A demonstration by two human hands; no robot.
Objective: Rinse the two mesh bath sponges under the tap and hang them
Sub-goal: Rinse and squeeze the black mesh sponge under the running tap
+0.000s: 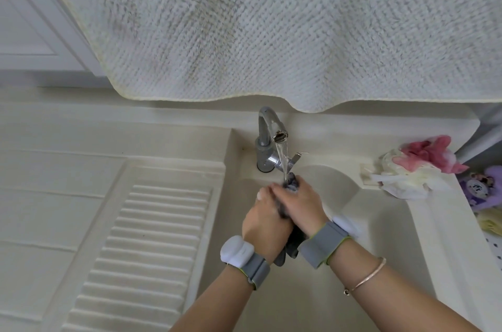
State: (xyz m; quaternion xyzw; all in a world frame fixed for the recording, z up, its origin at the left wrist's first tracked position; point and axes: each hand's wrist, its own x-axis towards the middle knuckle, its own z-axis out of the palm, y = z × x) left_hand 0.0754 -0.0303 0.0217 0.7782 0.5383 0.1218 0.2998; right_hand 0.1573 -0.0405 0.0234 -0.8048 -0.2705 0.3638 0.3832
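Cream sink [380, 223] below, tap [269, 125] running just ahead of both hands. Left hand [264, 223] and right hand [300, 202] are pressed together, squeezing a grey mesh sponge [292, 182] under the stream. Pink-and-white sponge [418, 166] rests on the rim, off to the right hand's side.

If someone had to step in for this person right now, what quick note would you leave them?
Left hand and right hand: both are closed around the grey mesh sponge, squeezing it under the stream from the tap, over the sink basin.
The pink and white sponge lies on the ledge right of the basin; I cannot tell whether it has been rinsed.
Done: the tap is running and the grey sponge is being rinsed.
Left: finish rinsing, see to the pink one, and hang both.
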